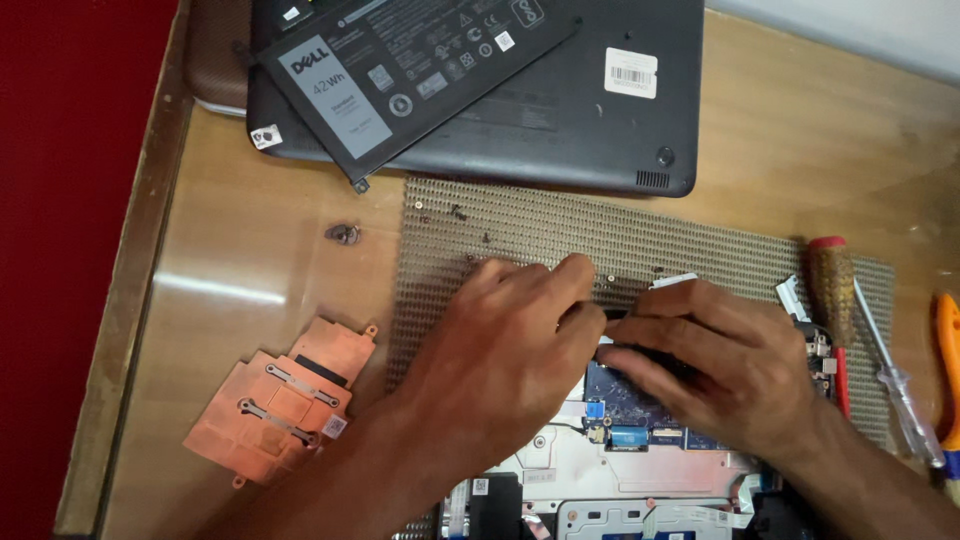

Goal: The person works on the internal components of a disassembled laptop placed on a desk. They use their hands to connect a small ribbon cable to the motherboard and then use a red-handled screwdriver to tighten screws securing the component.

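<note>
Copper-coloured flat heat-spreader plate [280,402] and black rectangular battery pack [400,70] lie removed on the wooden tabletop [250,260]; left hand [500,370] and right hand [720,360] pinch a black part over the blue circuit board [630,400], still seated.

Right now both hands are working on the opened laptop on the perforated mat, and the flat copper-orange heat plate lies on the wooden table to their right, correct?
Not quite: the head view shows the flat copper-orange heat plate to the left of both hands, on the wooden table.

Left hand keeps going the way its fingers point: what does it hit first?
The left hand points up and right across the mat; past loose screws, it likely meets the laptop base first. Depth unclear.
</note>
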